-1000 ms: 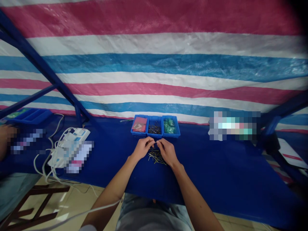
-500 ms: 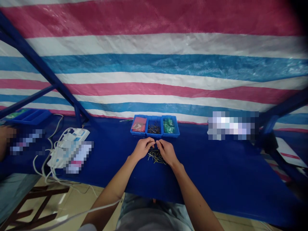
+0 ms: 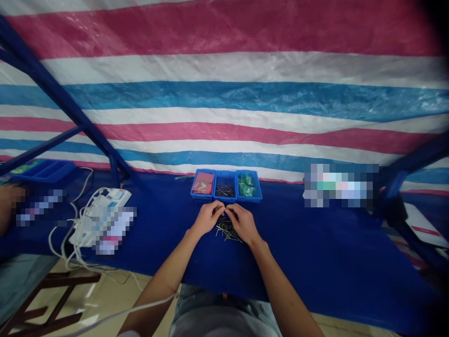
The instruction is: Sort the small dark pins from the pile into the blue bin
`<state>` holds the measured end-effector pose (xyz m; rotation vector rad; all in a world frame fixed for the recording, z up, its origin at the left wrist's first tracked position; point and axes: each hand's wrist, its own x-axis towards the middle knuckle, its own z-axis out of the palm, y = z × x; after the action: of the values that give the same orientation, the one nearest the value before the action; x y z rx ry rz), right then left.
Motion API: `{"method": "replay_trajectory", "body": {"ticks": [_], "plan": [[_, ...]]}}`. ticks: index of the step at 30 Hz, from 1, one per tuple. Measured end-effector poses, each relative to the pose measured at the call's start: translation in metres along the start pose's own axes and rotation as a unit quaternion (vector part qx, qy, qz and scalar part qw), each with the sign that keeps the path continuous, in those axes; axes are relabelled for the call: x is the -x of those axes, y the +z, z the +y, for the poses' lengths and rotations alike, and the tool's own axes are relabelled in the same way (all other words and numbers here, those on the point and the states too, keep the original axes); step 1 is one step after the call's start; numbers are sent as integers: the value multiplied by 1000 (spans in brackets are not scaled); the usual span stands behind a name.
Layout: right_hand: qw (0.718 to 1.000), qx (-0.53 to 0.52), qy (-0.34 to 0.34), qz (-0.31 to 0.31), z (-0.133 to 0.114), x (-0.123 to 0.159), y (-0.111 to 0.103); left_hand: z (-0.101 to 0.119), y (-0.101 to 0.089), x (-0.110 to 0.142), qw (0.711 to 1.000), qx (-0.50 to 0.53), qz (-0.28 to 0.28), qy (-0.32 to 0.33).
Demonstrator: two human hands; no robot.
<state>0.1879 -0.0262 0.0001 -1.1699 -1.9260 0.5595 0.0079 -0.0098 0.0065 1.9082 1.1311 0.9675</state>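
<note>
My left hand [image 3: 209,217] and my right hand [image 3: 242,222] meet fingertip to fingertip above the blue tabletop. Both are closed in a pinch. A thin sliver shows where the tips come together, too small to name. Right below the fingers lies a loose pile of long, thin, brassy metal pieces [image 3: 228,230], like screws or nails. Just beyond my hands stand joined blue bins: the left bin [image 3: 203,196] holds a red packet [image 3: 203,181], the middle bin [image 3: 225,198] holds dark thin metal pieces [image 3: 224,189], and the right bin [image 3: 249,199] holds green plastic bits [image 3: 247,184].
To the left, a white power strip [image 3: 115,201] lies with tangled white cables [image 3: 72,252]. Another person's hand [image 3: 10,201] rests near a blue tray [image 3: 52,171] at far left. Blue frame posts [image 3: 70,105] slant up on both sides, before a striped sheet [image 3: 224,98].
My hands stay together over the pile, and their fingertips have shifted only slightly, closing nearer to each other. The whole view has dropped a little in the picture.
</note>
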Motion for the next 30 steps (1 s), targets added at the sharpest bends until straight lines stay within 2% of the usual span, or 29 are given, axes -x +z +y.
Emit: {"method": "replay_trajectory", "body": {"ticks": [15, 21, 30], "plan": [[1000, -8, -11, -9, -2, 0, 1, 2, -1, 2, 1000, 14, -8, -7], [999, -26, -19, 29, 2, 1, 5, 5, -3, 1, 1000, 3, -24, 0], [997, -45, -21, 62, 6, 1, 7, 4, -2, 1, 1000, -2, -19, 2]]}}
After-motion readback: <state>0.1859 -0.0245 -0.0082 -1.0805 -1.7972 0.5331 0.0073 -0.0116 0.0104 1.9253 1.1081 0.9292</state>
